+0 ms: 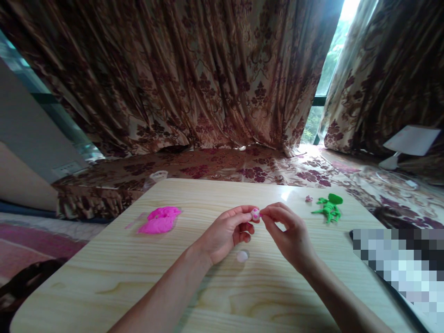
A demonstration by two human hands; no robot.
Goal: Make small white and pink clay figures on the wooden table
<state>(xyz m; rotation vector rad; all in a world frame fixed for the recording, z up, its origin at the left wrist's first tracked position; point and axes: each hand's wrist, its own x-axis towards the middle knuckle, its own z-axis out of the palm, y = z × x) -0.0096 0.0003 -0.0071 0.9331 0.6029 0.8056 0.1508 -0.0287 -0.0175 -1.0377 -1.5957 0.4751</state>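
Between the thumb and fingers of my left hand (231, 231) is a small white ball with pink spots (255, 214), seemingly of modelling clay. My right hand (291, 238) meets it from the right, thumb and forefinger pinched on a tiny pink bit (261, 214) at the ball's side. Below the hands, a round white piece (242, 256) lies on the wooden table (104, 277). To the left is a soft, bright pink lump of clay (160, 220), spread unevenly on the tabletop.
Toward the far right corner lie a green many-limbed figure (328, 209) and a small pinkish, mottled ball (309, 199). A dark-edged, pixelated object (398, 273) covers the right edge. Behind stand a clear container (158, 175), a white lamp (411, 140) and patterned curtains (208, 74).
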